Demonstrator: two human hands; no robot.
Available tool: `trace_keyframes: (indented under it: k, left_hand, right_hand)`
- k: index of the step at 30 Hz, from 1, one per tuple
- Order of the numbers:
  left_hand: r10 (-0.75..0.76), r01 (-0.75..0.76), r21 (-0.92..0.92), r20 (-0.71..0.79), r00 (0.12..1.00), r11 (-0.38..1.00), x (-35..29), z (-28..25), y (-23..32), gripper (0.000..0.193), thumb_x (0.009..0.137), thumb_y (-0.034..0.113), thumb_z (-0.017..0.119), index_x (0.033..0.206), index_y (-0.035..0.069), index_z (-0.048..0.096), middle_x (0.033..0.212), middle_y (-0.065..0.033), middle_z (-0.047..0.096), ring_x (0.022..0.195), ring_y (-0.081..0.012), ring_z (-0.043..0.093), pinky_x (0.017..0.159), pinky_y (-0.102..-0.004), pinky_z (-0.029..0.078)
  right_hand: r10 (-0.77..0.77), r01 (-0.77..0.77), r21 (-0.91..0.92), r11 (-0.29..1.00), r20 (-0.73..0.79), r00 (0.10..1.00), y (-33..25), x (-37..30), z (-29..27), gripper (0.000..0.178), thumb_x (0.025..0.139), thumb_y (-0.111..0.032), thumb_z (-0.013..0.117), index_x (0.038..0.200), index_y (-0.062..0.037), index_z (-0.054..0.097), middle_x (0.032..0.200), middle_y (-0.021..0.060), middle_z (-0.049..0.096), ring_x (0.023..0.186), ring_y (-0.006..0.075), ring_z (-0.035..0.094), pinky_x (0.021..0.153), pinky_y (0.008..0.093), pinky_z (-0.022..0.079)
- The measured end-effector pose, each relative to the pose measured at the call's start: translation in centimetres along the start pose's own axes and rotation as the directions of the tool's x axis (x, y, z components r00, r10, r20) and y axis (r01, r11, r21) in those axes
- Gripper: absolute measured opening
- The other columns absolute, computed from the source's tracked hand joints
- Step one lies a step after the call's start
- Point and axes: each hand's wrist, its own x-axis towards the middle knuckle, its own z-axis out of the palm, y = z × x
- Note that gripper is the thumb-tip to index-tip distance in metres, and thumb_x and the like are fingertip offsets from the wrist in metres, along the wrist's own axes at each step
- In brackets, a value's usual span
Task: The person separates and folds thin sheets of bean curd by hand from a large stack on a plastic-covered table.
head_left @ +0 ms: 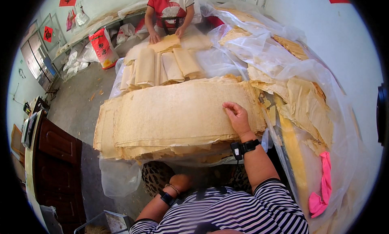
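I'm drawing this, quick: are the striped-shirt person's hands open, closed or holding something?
Left hand: by the spotted trousers, fingers hidden; can't tell.
Right hand: fingers bent over the sheets; can't tell if it holds anything.

Broad tan sheets [174,112]: papery, matt, faintly grained, with rough, ragged edges
Curled sheets [145,68]: papery and matt, smooth across the bends
Plastic film [279,66]: translucent, glossy, crumpled
Pink strip [325,179]: soft-looking cloth, matt
Red-and-white sack [104,49]: plastic-looking, smooth, lightly glossy
Cabinet [58,141]: dark wood, smooth, with a low sheen
Floor [87,98]: hard, concrete-looking, matt
Striped shirt [243,209]: soft cloth, matt
Wall [336,43]: smooth, painted-looking, matt
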Motion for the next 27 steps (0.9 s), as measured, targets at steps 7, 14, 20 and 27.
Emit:
trace_keyframes:
  k: [7, 14, 20, 27]
  left_hand:
    - [0.004, -0.005, 0.051, 0.023, 1.0, 0.999, 0.1, 0.1, -0.3, 0.037, 0.095, 0.044, 0.051, 0.118, 0.023, 0.069, 0.096, -0.016, 0.072, 0.086, -0.0359, 0.069, 0.072, -0.0474, 0.056]
    - [0.041, -0.04, 0.019, -0.046, 0.998, 0.999, 0.1, 0.9, -1.0, 0.038, 0.095, 0.044, 0.049, 0.108, 0.016, 0.072, 0.091, -0.0169, 0.072, 0.083, -0.0374, 0.069, 0.07, -0.0473, 0.056]
    - [-0.034, 0.027, 0.085, 0.075, 0.997, 0.996, 0.1, -0.6, 0.0, 0.037, 0.095, 0.042, 0.051, 0.114, 0.016, 0.07, 0.095, -0.0173, 0.072, 0.086, -0.0362, 0.07, 0.073, -0.0467, 0.056]
    - [-0.086, 0.085, 0.029, 0.037, 0.996, 0.996, 1.0, 2.6, -1.8, 0.034, 0.093, 0.04, 0.053, 0.11, 0.015, 0.069, 0.095, -0.0185, 0.071, 0.084, -0.0387, 0.068, 0.073, -0.0491, 0.055]
  right_hand:
    - [-0.001, 0.001, -0.023, 1.0, -0.014, 1.0, 0.0, 0.0, 0.0, 0.016, 0.091, -0.005, 0.064, 0.106, -0.0014, 0.07, 0.1, 0.0065, 0.073, 0.093, 0.0132, 0.067, 0.084, 0.027, 0.052]
    - [-0.014, 0.014, -0.012, 1.0, -0.005, 1.0, -0.2, 0.1, 0.1, 0.017, 0.092, -0.005, 0.064, 0.107, -0.0007, 0.07, 0.102, 0.0064, 0.073, 0.093, 0.0132, 0.066, 0.084, 0.0271, 0.052]
    - [0.002, -0.002, 0.006, 1.0, -0.003, 1.0, -0.7, 0.2, 0.2, 0.017, 0.093, -0.006, 0.064, 0.108, -0.0006, 0.07, 0.102, 0.0063, 0.073, 0.093, 0.0124, 0.066, 0.084, 0.0267, 0.052]
    - [0.051, -0.051, -0.023, 0.998, -0.008, 0.999, 0.5, 0.0, 0.5, 0.017, 0.094, -0.007, 0.064, 0.108, -0.0012, 0.07, 0.102, 0.0039, 0.072, 0.093, 0.0103, 0.065, 0.084, 0.0257, 0.051]
